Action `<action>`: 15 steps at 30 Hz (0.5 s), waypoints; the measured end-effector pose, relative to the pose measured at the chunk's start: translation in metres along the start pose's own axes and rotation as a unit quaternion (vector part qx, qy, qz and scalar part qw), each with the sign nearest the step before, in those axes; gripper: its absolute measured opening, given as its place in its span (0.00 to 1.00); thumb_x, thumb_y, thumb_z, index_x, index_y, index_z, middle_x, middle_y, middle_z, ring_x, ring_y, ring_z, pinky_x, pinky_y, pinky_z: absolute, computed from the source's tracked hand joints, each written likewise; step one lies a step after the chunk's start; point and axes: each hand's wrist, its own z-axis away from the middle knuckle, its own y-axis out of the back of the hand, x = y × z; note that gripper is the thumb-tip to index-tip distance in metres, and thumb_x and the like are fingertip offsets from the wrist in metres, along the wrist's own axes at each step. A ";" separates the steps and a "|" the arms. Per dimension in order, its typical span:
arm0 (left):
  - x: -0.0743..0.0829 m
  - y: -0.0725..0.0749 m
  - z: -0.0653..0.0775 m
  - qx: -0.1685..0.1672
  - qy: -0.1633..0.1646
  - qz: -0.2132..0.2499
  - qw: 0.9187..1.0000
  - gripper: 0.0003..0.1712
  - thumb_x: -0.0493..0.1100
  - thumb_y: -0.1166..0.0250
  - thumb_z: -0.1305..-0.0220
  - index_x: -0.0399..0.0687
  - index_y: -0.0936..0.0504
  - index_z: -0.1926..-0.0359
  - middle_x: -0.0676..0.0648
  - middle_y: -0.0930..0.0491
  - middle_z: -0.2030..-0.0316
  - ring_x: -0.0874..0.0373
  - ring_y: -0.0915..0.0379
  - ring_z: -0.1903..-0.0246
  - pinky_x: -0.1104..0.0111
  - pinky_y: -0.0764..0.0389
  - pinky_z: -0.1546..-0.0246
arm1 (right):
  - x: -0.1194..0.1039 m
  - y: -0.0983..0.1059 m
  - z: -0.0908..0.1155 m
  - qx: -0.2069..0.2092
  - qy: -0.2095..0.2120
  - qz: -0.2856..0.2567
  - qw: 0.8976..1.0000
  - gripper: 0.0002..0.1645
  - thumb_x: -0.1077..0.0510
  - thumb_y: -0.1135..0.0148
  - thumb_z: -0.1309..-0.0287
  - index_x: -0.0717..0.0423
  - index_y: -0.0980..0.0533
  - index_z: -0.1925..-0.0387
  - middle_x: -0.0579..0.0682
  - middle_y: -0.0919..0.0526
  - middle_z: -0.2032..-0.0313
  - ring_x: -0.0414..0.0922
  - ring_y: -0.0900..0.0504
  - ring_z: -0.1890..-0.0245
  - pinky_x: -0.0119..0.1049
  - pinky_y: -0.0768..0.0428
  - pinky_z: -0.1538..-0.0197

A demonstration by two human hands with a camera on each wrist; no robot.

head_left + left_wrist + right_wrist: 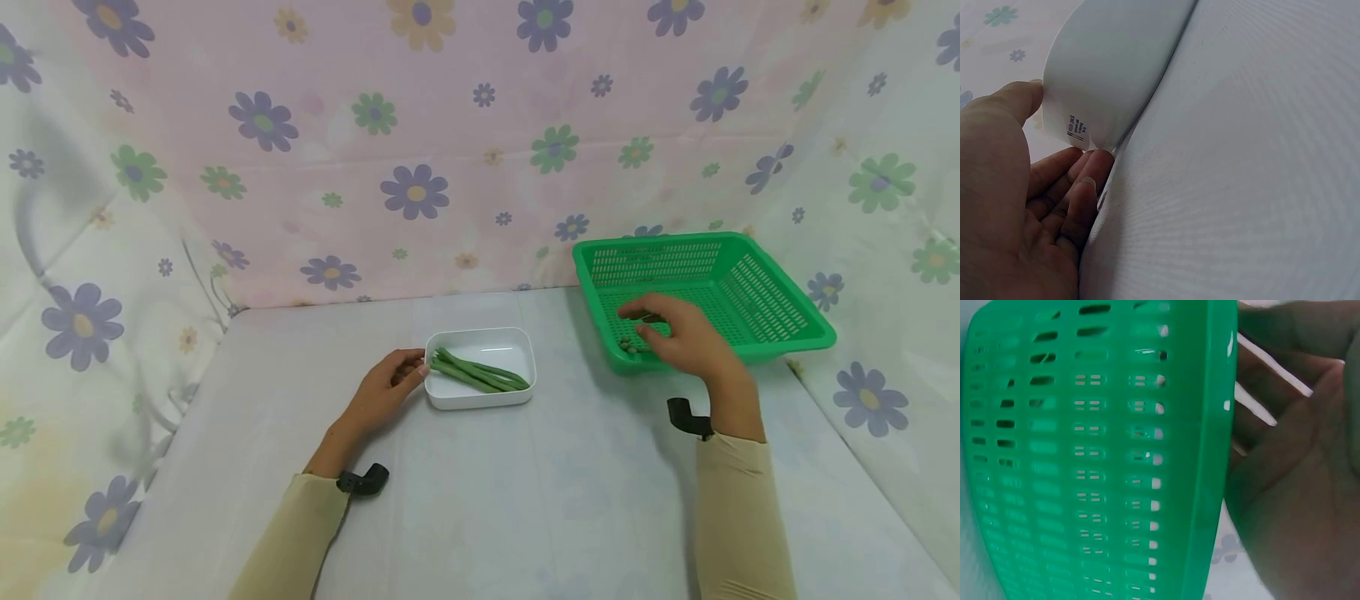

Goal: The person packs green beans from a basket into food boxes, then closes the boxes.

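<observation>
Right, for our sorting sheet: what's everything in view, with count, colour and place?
Dish: one, white, mid-table.
Beans: several overlapping, green, in the dish.
Print: one patch, dark, on the dish's end.
Basket: one, green, back right of the table.
Small bits: few, greenish, in the basket's near left corner.
Table: one, white, under dish and basket.
Flowered cloth: sheets uncountable, pink behind, whitish at the sides.
Wrist fittings: two, black, one per wrist.
Sleeves: two, beige, one per arm.
Left hand: one, bare, against the dish's left end.
Right hand: one, bare, over the basket's near left corner.

Illegibly small print [1077,127] on the white tray [1110,69], unidentifiably tiny bits [627,345] in the green basket [819,335].
</observation>
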 end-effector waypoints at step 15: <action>-0.001 0.000 0.001 0.002 -0.007 0.001 1.000 0.29 0.56 0.38 0.20 0.48 0.25 0.28 0.46 0.18 0.45 0.53 0.23 0.47 0.56 0.22 0.44 | 0.003 0.000 0.002 -0.113 -0.069 0.009 0.991 0.19 0.71 0.48 0.27 0.62 0.16 0.44 0.57 0.14 0.48 0.55 0.19 0.48 0.57 0.21 0.43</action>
